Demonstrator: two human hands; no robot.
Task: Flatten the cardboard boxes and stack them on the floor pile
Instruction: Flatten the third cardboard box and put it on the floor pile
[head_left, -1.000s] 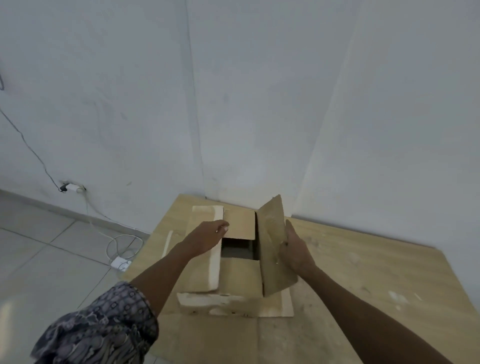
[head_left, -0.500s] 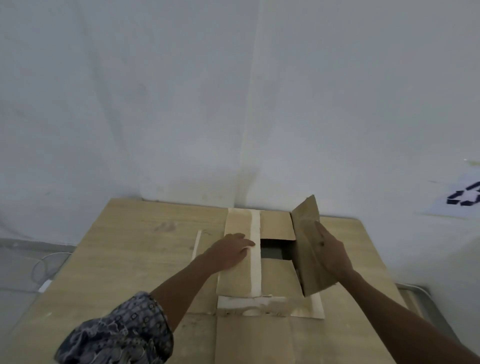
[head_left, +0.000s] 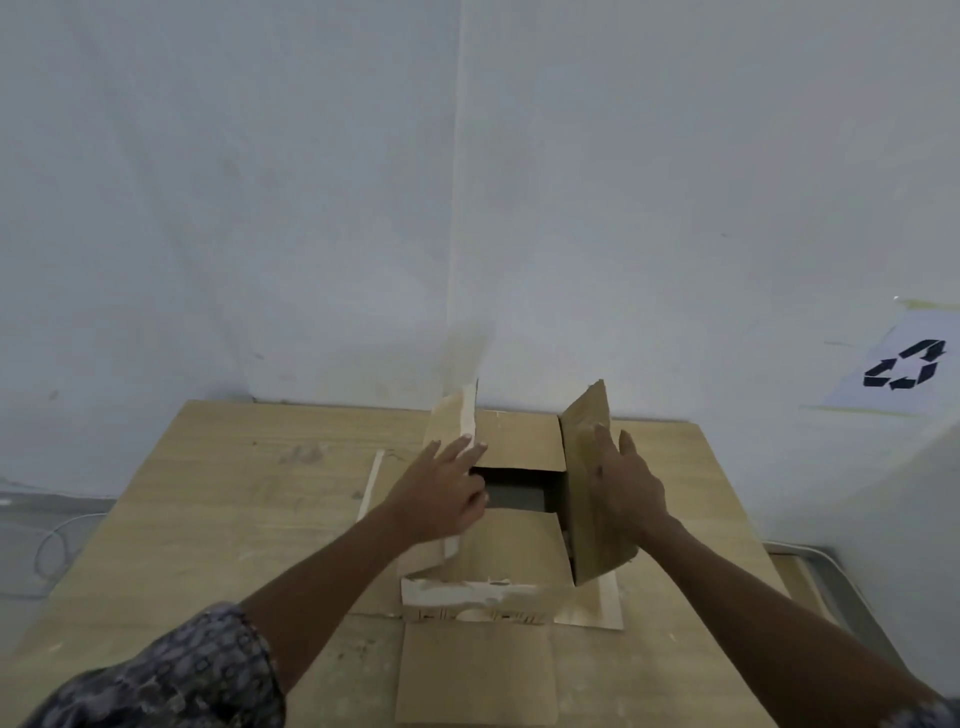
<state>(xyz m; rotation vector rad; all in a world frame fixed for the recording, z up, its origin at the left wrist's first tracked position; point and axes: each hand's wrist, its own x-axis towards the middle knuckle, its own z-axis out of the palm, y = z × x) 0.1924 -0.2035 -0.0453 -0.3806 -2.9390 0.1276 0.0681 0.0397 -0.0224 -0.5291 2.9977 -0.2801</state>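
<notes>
A cardboard box (head_left: 498, 540) sits on the wooden surface (head_left: 218, 519) that stands in the corner of two white walls, with its top partly opened. The person's left hand (head_left: 441, 493) reaches over the box's left side, fingers spread and extended, resting against the left flap (head_left: 454, 421), which is tilted up off the box; the fingertips lie at the flap's inner edge, just beside the dark opening (head_left: 517, 491) in the middle of the top. The right hand (head_left: 623, 483) is also spread flat, its palm pressed against the outer face of the right flap (head_left: 587, 452), which stands nearly upright; whether the thumb hooks around the flap cannot be told. Neither hand pinches anything. The far flap (head_left: 519, 441) and the near flap (head_left: 509, 545) both lie flat, level with the box top, on either side of the opening. Along the box's near top edge runs a strip of torn, pale tape (head_left: 467, 592). A flat sheet of cardboard (head_left: 475, 675) lies on the surface touching the box's near side. A patterned sleeve (head_left: 182, 675) covers the left upper arm. On the right wall a paper sign with a black recycling symbol (head_left: 904, 366) is taped. Grey floor and a loose cable (head_left: 49, 545) show left of the surface.
</notes>
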